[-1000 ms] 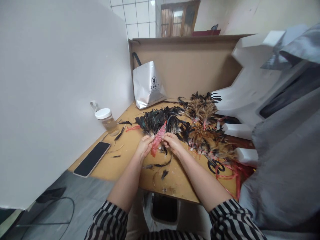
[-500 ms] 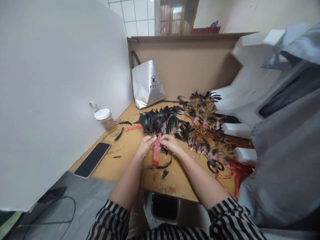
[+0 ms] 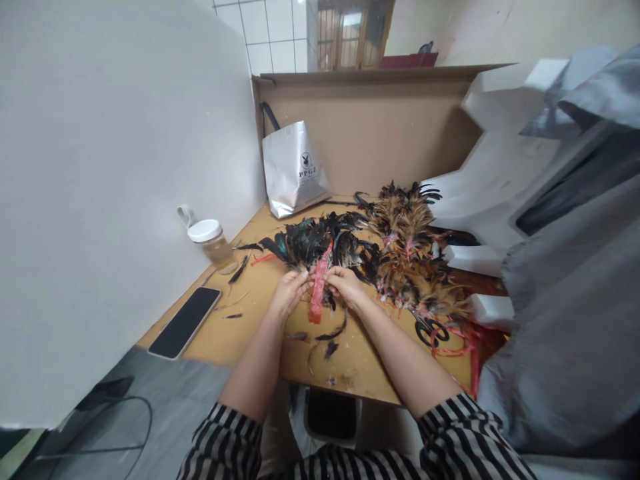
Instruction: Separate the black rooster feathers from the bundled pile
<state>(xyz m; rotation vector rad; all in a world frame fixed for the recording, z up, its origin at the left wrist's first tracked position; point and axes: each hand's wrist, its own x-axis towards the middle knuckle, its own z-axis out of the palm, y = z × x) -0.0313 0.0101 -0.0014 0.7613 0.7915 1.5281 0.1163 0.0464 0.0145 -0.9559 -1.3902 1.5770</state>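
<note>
A flat red plastic ribbon (image 3: 317,300) runs between my two hands over the near part of the table, its upper end lying among dark feathers. My right hand (image 3: 345,285) is closed, thumb and finger pinching the ribbon's right edge. On the other side my left hand (image 3: 289,292) is closed in a pinch at the base of the dark feathers, next to the ribbon; its fingertips partly hide what they grip. The bunch of glossy black-green feathers (image 3: 305,241) spreads just beyond both hands. Loose feathers (image 3: 333,330) lie below the ribbon.
Brown feather bunches (image 3: 420,277) fill the right side, with black-handled scissors (image 3: 431,331) and tangled red ribbon (image 3: 467,347) near them. Leftward are a phone (image 3: 185,323) and a lidded jar (image 3: 215,243). A silver bag (image 3: 295,170) stands against the cardboard wall (image 3: 395,127).
The red ribbon's lower end has risen slightly and shifted right. Dark feathers at the bunch's left side now stick out farther left. Both hands stay close together at the ribbon.
</note>
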